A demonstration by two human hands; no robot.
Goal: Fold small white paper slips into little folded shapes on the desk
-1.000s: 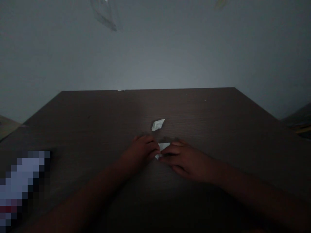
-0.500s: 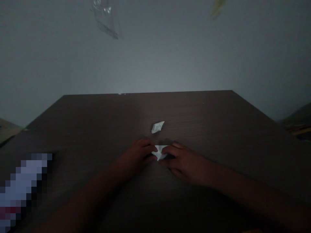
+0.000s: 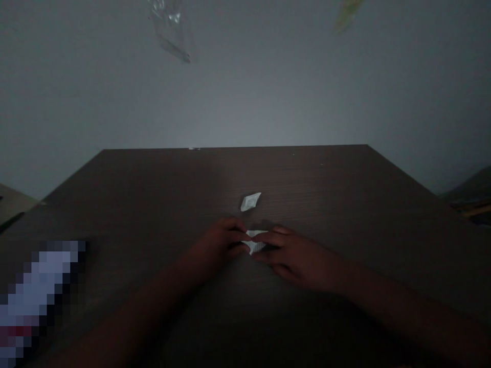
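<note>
A small piece of folded white paper [image 3: 256, 247] lies on the dark wooden table between my hands. From the left, my left hand [image 3: 226, 239] grips its edge, fingers bent around the side. My right hand [image 3: 293, 255] holds the opposite side, with the index finger stretched across the top of the paper. The fingertips of both hands nearly meet at its middle. Just beyond them a second folded white paper piece [image 3: 250, 201], shaped like a slanted diamond, rests on the table, touched by neither hand. Dim light hides the finer folds.
The dark wooden table [image 3: 172, 179] reaches back to a grey wall [image 3: 261, 82]. At the left edge lies a pixelated, pale flat object [image 3: 42, 286]. A clear plastic bag [image 3: 172, 30] hangs on the wall. Dark items [image 3: 475, 204] sit beyond the table's right side.
My right index finger has shifted slightly left over the middle of the paper, toward my left fingertips. The second paper piece stays put; the whole view has moved slightly.
</note>
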